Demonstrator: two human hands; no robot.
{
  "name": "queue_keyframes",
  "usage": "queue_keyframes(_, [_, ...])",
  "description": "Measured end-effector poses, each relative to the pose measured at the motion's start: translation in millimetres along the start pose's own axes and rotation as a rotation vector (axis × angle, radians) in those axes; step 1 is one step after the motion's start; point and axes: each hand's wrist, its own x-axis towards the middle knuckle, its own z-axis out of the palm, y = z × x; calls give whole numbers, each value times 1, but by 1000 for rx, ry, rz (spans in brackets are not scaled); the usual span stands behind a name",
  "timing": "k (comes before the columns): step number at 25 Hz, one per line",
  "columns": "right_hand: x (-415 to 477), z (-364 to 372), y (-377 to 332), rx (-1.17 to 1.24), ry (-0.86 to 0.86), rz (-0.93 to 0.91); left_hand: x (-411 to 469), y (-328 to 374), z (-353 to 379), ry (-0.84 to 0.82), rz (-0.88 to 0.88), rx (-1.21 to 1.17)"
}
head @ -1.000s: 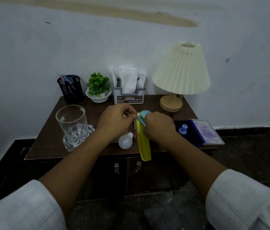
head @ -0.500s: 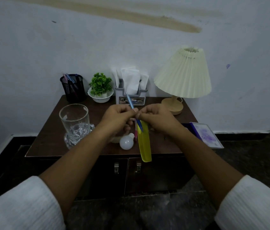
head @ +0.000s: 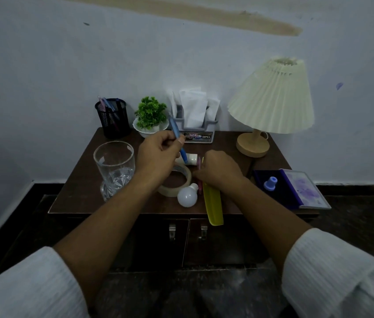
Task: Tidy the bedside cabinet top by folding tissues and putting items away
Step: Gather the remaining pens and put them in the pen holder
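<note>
One blue pen [head: 174,126] is in hand. The left hand [head: 158,154] pinches it between thumb and curled fingers above the middle of the worktop [head: 82,180]. The pen is tilted, with its top toward the tissue holder [head: 194,125] and its tip down by a small white tube [head: 191,157].

Just right of it, a pink pen [head: 200,187] lies on the worktop between a light bulb [head: 187,198] and a long yellow plastic piece [head: 213,205] that overhangs the front edge. The right hand [head: 220,173] hovers low over the pink pen, knuckles up and fingers bent down at it. Whether its grip has closed on the pen cannot be told.

The step looks like gathering pens for the black mesh pen holder [head: 112,120] at the back left. To do it well, the right hand should lift the pink pen straight up without nudging the bulb, which would roll. The left hand should then carry its pen behind the drinking glass [head: 114,166], clear of the potted plant [head: 150,115], and lower it tip first.

Both forearms reach forward, with the white sleeves pushed back.
</note>
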Motion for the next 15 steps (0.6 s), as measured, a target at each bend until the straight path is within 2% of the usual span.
queue_keyframes(3, [5,1,-7,-25,13,8,0,-2,-1,-12,7,8])
queue_keyframes(7, [8,-7,-5,130,-5,100,-1,-3,-3,-19,13,3])
queue_keyframes(10, [0,-28,4,372,-8,151,-2,0,-2,-26,24,-1])
queue_keyframes(15, [-28,-55,16,951,-13,52,-4,8,3,-74,56,-38])
